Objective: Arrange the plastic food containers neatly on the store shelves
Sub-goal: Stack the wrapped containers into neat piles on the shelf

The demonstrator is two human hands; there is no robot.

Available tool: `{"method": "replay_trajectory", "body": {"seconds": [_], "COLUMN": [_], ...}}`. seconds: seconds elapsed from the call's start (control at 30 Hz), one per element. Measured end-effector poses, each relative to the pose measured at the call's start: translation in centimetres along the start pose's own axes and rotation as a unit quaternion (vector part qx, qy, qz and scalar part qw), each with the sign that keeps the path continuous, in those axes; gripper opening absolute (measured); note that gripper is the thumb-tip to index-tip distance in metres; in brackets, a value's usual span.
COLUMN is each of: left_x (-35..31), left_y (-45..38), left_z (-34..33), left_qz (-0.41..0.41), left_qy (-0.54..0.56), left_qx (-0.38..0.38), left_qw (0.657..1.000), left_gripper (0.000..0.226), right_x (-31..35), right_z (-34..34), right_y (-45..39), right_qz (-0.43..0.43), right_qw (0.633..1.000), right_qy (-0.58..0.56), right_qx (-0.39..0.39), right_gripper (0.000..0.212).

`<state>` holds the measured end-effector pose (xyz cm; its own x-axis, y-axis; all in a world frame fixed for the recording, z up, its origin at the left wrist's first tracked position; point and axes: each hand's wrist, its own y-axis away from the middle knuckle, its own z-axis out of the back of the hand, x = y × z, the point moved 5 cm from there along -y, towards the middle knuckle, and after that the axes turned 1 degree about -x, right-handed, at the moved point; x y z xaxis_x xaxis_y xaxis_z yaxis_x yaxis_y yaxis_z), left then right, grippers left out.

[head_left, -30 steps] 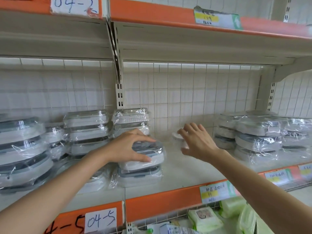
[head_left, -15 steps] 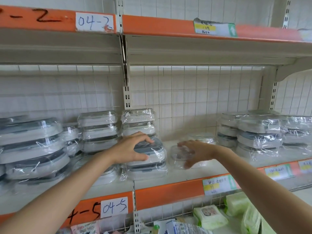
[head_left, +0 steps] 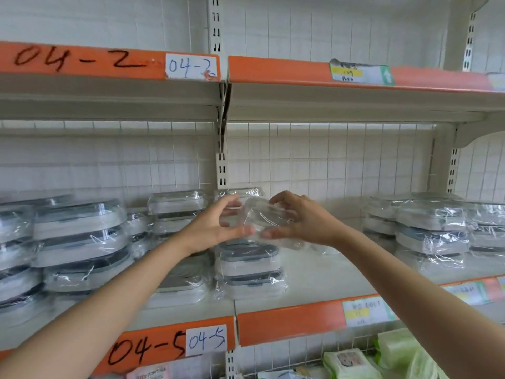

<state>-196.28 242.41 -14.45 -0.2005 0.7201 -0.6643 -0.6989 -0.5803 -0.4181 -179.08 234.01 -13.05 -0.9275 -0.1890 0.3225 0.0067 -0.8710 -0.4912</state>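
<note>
Two hands up at mid-shelf height: left hand (head_left: 216, 228) and right hand (head_left: 303, 220) both curled around one clear wrapped container (head_left: 263, 220), held in the air. Directly above a two-high stack (head_left: 250, 269) on the shelf (head_left: 322, 280).

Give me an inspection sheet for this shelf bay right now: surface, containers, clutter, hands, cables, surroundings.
Surface: white shelf with orange front strip, bare stretch right of centre.
Job's things: clear container held in the air between both hands; two-high wrapped stack below it; wrapped stacks at left and right.
Clutter: nothing seen.
Hands: left hand and right hand both grip the clear container, fingers curled round its sides.
Cables: nothing seen.
Surroundings: label 04-5 below, label 04-2 above, green packs on the lower shelf.
</note>
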Motion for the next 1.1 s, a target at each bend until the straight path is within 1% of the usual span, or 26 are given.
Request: {"method": "replay_trajectory", "body": {"seconds": [0.03,0.07,0.13,0.2,0.23,0.3,0.33,0.4,0.5,0.57,0.63,0.7,0.8,0.87,1.0,1.1], "left_x": [-0.2,-0.1,0.6,1.7,2.3,3.1,3.3,3.2,2.0,1.4,1.8,3.0,5.3,6.4,7.2,7.7], "left_y": [0.3,0.8,1.7,2.8,3.3,4.2,4.5,4.8,5.1,5.8,6.8,7.7,8.6,9.0,9.5,10.0], "left_z": [0.9,1.8,3.8,5.8,6.6,7.7,8.0,8.9,12.0,14.9,17.6,19.7,20.9,21.0,21.2,21.8], "left_qz": [0.006,0.015,0.031,0.039,0.046,0.061,0.063,0.037,-0.03,-0.045,-0.036,-0.007,0.049,0.061,0.037,0.023], "left_qy": [-0.001,-0.012,-0.032,-0.004,0.012,0.016,-0.003,-0.089,-0.228,-0.275,-0.313,-0.347,-0.375,-0.368,-0.36,-0.346], "left_qx": [0.005,0.001,-0.04,-0.1,-0.119,-0.123,-0.115,-0.109,-0.162,-0.206,-0.235,-0.237,-0.197,-0.17,-0.148,-0.141], "left_qw": [1.0,1.0,0.998,0.994,0.992,0.99,0.991,0.989,0.96,0.938,0.92,0.907,0.905,0.912,0.92,0.927], "left_gripper": [0.119,0.115,0.091,0.063,0.054,0.046,0.043,0.035,0.014,0.005,0.007,0.01,0.019,0.023,0.027,0.034], "right_x": [1.2,2.2,3.5,4.3,4.6,5.4,5.7,6.3,7.2,8.1,9.3,10.7,12.7,13.7,15.0,15.8], "right_z": [-0.4,-0.7,-1.2,-1.7,-2.0,-3.2,-3.8,-4.7,-5.2,-5.0,-5.0,-5.3,-6.4,-7.4,-9.5,-11.0], "right_y": [-0.5,-1.0,-1.9,-2.7,-3.1,-4.0,-4.4,-5.4,-6.9,-7.9,-9.3,-10.8,-13.3,-15.1,-19.0,-21.5], "right_qz": [0.016,0.029,0.044,0.055,0.061,0.071,0.072,0.068,0.062,0.067,0.076,0.079,0.071,0.058,0.046,0.039], "right_qw": [1.0,1.0,0.999,0.997,0.995,0.993,0.993,0.995,0.995,0.992,0.99,0.988,0.978,0.975,0.985,0.991], "right_qy": [-0.001,-0.002,-0.021,-0.061,-0.076,-0.083,-0.081,-0.068,-0.082,-0.103,-0.113,-0.131,-0.196,-0.216,-0.165,-0.122], "right_qx": [0.003,0.006,0.008,0.011,0.018,0.038,0.042,0.032,0.001,-0.023,-0.034,-0.037,-0.016,-0.006,0.004,0.023], "right_gripper": [0.072,0.071,0.07,0.068,0.065,0.061,0.06,0.063,0.062,0.059,0.054,0.051,0.047,0.047,0.055,0.06]}}
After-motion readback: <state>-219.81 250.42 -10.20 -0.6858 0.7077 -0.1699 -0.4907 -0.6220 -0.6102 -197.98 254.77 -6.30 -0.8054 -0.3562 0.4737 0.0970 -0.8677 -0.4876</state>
